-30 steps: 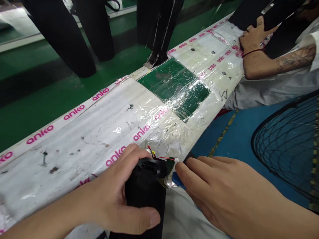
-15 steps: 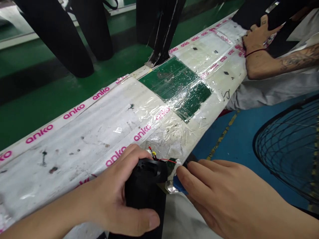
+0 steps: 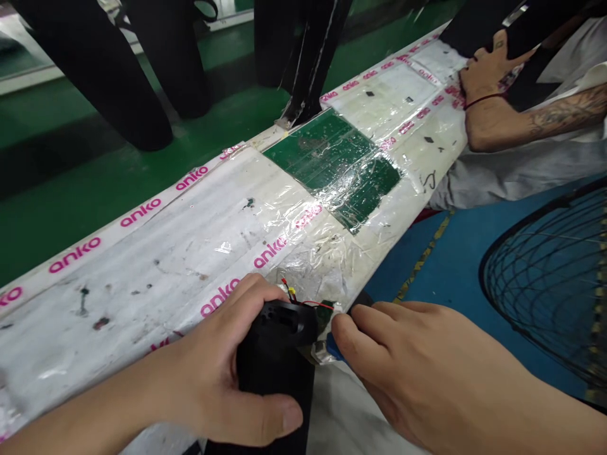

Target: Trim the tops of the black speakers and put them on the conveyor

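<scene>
My left hand [image 3: 237, 373] is wrapped round the upper end of a black cylindrical part [image 3: 275, 373], which stands at the lower middle beside the table edge. Thin wires [image 3: 290, 289] with red and yellow tips stick up behind its rim. A red wire [image 3: 318, 304] runs from there to a small white piece near my right fingertips. My right hand [image 3: 408, 360] is closed on a blue-handled tool [image 3: 334, 346], with a shiny metallic section pointing at the black part's right side. The tool's tip is hard to make out.
A long table [image 3: 190, 221] covered in taped white sheeting runs diagonally, with a green patch [image 3: 336, 158]. Another person's hand [image 3: 488, 76] rests at its far end. A black wire basket [image 3: 550, 272] stands on the right. Black tapered pieces [image 3: 95, 69] hang beyond the table.
My right hand and the blue-handled tool have shifted slightly left, toward the black part. My left hand keeps its grip almost unmoved.
</scene>
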`<state>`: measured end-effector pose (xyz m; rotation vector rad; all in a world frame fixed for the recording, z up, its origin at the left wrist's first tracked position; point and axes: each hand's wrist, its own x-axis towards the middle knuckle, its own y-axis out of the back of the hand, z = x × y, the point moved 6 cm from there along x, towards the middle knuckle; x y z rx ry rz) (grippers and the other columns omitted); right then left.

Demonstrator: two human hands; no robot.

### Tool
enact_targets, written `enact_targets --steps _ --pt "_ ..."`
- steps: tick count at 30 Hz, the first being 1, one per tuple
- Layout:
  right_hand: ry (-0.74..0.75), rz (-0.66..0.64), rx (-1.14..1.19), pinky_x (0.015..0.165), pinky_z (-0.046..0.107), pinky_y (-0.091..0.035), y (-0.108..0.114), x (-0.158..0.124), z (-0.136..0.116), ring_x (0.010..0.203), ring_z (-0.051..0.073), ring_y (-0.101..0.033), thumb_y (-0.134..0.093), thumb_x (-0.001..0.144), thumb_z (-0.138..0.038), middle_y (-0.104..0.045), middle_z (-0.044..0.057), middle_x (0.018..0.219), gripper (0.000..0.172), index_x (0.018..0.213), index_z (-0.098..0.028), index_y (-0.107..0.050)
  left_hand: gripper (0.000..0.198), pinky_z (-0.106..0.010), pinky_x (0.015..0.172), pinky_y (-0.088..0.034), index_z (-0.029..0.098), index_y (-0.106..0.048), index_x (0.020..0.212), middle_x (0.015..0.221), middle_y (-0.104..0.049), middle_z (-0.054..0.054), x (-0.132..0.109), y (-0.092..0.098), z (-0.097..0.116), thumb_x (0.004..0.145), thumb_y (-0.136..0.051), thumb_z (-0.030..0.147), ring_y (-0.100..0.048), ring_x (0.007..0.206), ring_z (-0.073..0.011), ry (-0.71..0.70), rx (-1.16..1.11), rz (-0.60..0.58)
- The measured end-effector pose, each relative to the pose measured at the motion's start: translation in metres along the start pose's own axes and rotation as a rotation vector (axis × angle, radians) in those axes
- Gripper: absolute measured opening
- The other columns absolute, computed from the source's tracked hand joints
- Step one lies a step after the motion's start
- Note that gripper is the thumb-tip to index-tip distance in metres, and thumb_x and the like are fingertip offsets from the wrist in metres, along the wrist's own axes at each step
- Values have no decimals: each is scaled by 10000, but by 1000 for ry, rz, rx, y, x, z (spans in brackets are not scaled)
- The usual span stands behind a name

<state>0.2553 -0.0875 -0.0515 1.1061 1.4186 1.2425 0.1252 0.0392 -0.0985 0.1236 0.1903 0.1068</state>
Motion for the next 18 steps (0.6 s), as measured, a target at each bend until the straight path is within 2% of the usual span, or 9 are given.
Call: enact_targets --steps 6,10,12,15,18 --pt "-29 -91 16 530 372 -151 -7 0 3 490 213 -540 -623 630 -99 -601 -25 702 429 1009 -258 -499 665 -387 855 -508 326 -449 1338 1136 -489 -32 1 -2 6 792 -828 335 -542 1027 -261 -39 62 -20" --pt "-33 -63 4 492 370 -86 0 7 6 408 175 -395 -631 601 -135 -538 -45 606 349 883 -275 -481 607 -414 890 -507 319 -466 1311 1146 -494 -36 3 -1 8 815 -813 369 -539 1035 -270 -38 87 -7" --pt "-36 -84 13 473 372 -86 1 9 9 406 166 -367 -633 616 -129 -534 -49 597 319 859 -273 -484 598 -419 888 -511 314 -465 1302 1137 -491 -36 3 -2 9 822 -811 408 -543 1031 -274 -31 110 -15" --pt "4 -160 69 464 359 -125 4 10 11 442 165 -434 -625 715 -109 -568 -44 629 241 870 -257 -513 609 -429 889 -516 313 -460 1303 1151 -486 -40 2 -4 11 828 -808 471 -549 1036 -278 3 156 -28" --pt "51 -176 92 484 350 -169 15 8 12 507 182 -535 -596 845 -115 -614 -25 684 143 886 -240 -540 735 -465 939 -509 331 -413 1373 1276 -460 -62 -2 -3 12 798 -835 508 -532 1129 -310 66 204 11"
